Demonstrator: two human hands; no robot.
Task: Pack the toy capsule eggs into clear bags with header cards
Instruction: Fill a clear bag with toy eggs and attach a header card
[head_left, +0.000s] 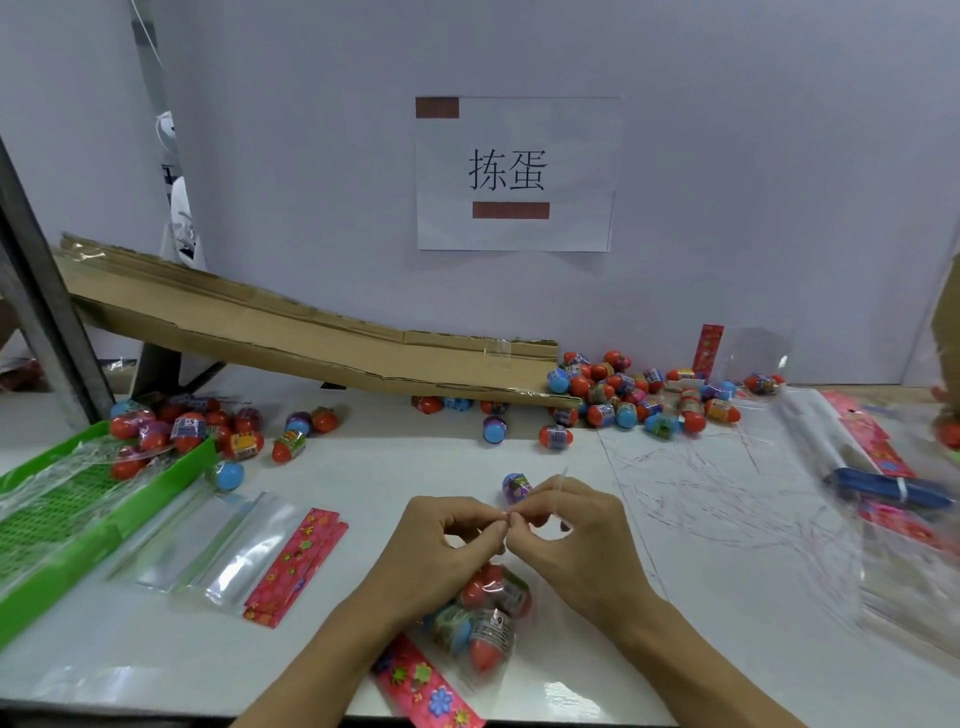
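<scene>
A pink flowered header card (426, 688) lies at the table's (156, 654) near edge, just beside a clear bag (485, 616) filled with capsule eggs. Above the bag the left hand (441, 551) and right hand (566, 535) meet, thumbs and forefingers pinched together on the bag's thin top film. A purple egg (515, 487) sits just behind the fingers. Empty bags (208, 551) and more header cards (296, 569) lie toward the left edge beside a green tray (62, 561). Loose eggs (634, 397) pile at the foot of a cardboard ramp (291, 332) along the far edge.
</scene>
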